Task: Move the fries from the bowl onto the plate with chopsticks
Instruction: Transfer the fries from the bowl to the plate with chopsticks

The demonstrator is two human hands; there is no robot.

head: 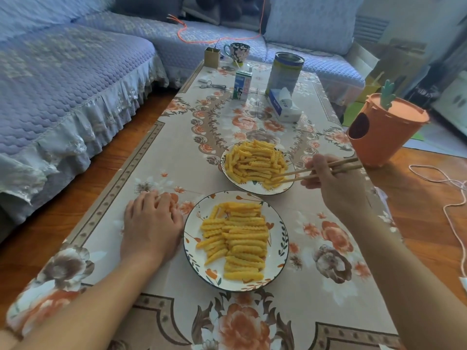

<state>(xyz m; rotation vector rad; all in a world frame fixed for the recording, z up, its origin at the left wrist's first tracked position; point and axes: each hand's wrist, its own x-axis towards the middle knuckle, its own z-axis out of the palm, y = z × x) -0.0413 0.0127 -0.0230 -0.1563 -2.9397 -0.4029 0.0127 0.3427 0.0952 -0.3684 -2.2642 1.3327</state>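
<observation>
A floral bowl (255,189) further from me holds a heap of crinkle-cut fries (255,160). Nearer to me stands a floral plate (194,263) with a neat stack of fries (240,238) on it. My right hand (331,183) grips a pair of wooden chopsticks (321,169), and their tips reach into the bowl's near right side among the fries. My left hand (151,223) rests flat on the tablecloth just left of the plate, fingers straight.
The low table (151,178) has a flowered cloth. At its far end stand a milk carton (243,85), a tin can (284,72), a tissue pack (284,104), a mug (237,52) and a small box (211,56). An orange bin (381,132) stands right; a sofa (63,84) left.
</observation>
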